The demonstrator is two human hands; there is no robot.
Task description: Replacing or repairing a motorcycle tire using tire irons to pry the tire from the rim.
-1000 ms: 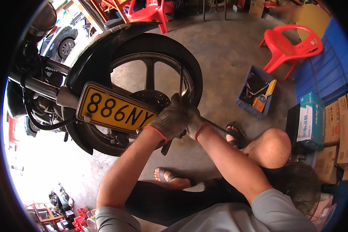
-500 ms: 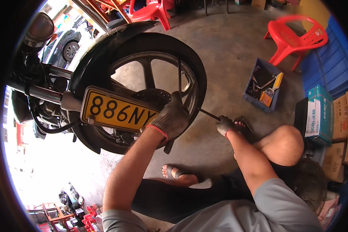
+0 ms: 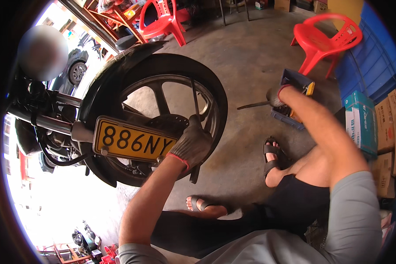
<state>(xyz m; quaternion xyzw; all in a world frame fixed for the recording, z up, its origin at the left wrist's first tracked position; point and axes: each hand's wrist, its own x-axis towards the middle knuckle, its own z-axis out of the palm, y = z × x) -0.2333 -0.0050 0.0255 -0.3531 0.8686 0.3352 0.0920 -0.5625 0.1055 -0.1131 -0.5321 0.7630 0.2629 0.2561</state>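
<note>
My gloved left hand (image 3: 191, 143) grips an upright metal bar (image 3: 195, 97) that lies against the wheel's rim, inside the black tyre (image 3: 218, 101) of a motorcycle. A yellow plate (image 3: 112, 138) is mounted just left of that hand. My gloved right hand (image 3: 275, 97), out to the right, is closed on a second dark bar (image 3: 251, 106), which points left towards the wheel. It is over the near part of a dark blue plastic crate (image 3: 281, 118) of tools; the hand and forearm hide some of its contents.
Red plastic chairs (image 3: 317, 37) stand at the back. Blue plastic bins (image 3: 367, 57) and cardboard boxes (image 3: 385, 127) line the right. My sandalled feet (image 3: 273, 160) are on the concrete floor (image 3: 246, 176). A car (image 3: 78, 70) shows through the bright opening at left.
My right hand has come away from the left hand and wheel, carrying its bar right and up over the crate. My left hand has stayed at the rim.
</note>
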